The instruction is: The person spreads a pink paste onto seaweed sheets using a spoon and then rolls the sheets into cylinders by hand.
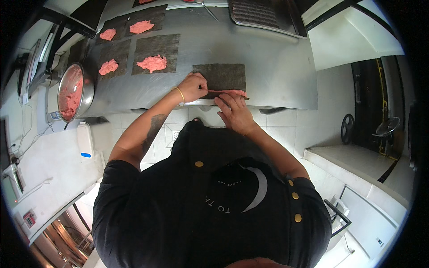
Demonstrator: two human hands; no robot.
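Working at the near edge of the steel table, you pinch the left end of one dark sheet in your left hand; whether your right hand, fingers over its near edge, grips is hard to tell. Just ahead, sheet and one pink strip run left-to-right. Leftward: four paste-topped sheets, part of a fifth, one bowl.

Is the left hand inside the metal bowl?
No, the left hand is at the left edge of the nearest dark sheet, apart from the bowl.
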